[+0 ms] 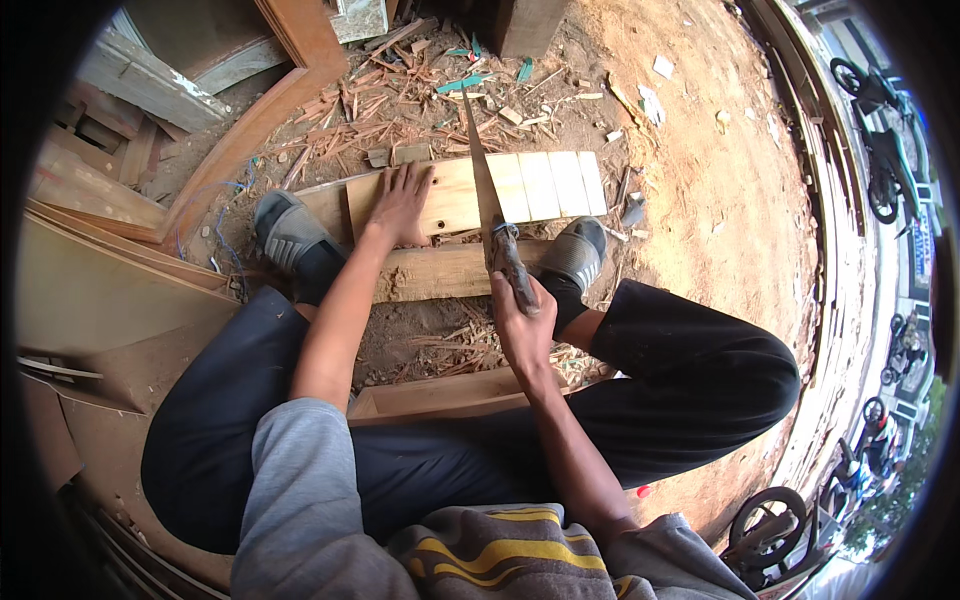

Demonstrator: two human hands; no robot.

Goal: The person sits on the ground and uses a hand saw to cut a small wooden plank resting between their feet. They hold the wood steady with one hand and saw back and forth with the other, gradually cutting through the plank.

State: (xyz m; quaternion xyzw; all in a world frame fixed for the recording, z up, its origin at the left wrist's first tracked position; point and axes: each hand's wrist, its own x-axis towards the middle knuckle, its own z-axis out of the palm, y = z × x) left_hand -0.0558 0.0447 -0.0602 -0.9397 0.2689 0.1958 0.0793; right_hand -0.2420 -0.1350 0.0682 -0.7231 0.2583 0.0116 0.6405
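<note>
A pale wooden board [456, 200] with small dark holes and several pencil-like cross lines lies over a thick timber beam [435, 276] on the ground. My left hand [398, 208] rests flat on the board's left part, fingers spread and pressing down. Wrapped round the dark handle of a handsaw [482, 170], my right hand [526, 325] is closed. The saw's long narrow blade points away from me and crosses the board right of its middle, beside the marked lines. Whether its teeth have entered the wood I cannot tell.
My sandalled left foot [290, 232] and right foot [574, 255] stand near the board's two ends. Wood scraps [370, 105] litter the far ground. A wooden frame [225, 150] and panels lean at left. An open wooden box [440, 392] lies below my arms. Motorbikes [885, 150] stand far right.
</note>
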